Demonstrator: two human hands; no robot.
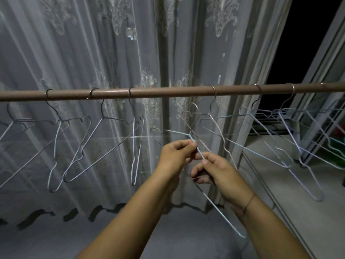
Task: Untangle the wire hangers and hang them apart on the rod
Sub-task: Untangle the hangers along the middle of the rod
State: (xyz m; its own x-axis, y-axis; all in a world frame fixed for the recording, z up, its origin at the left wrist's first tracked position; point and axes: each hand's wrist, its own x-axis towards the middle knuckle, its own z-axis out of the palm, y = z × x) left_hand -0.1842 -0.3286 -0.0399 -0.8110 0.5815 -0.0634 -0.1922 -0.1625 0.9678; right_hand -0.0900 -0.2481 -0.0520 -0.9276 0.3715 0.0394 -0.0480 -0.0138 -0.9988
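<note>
A brown rod (168,91) runs across the view at mid height. Three wire hangers (82,139) hang apart on its left part. A tangled bunch of pale wire hangers (280,131) hangs on its right part. Below the rod's middle, my left hand (177,153) pinches a light blue wire hanger (219,209) near its bend. My right hand (214,171) grips the same wire just below. This hanger is off the rod; its long side slants down to the right past my right wrist. A beige hanger (220,131) crosses it above my hands.
A sheer patterned curtain (112,53) hangs right behind the rod. A sliding window frame (321,90) and a pale sill (291,184) lie to the right. A grey floor (56,240) is below.
</note>
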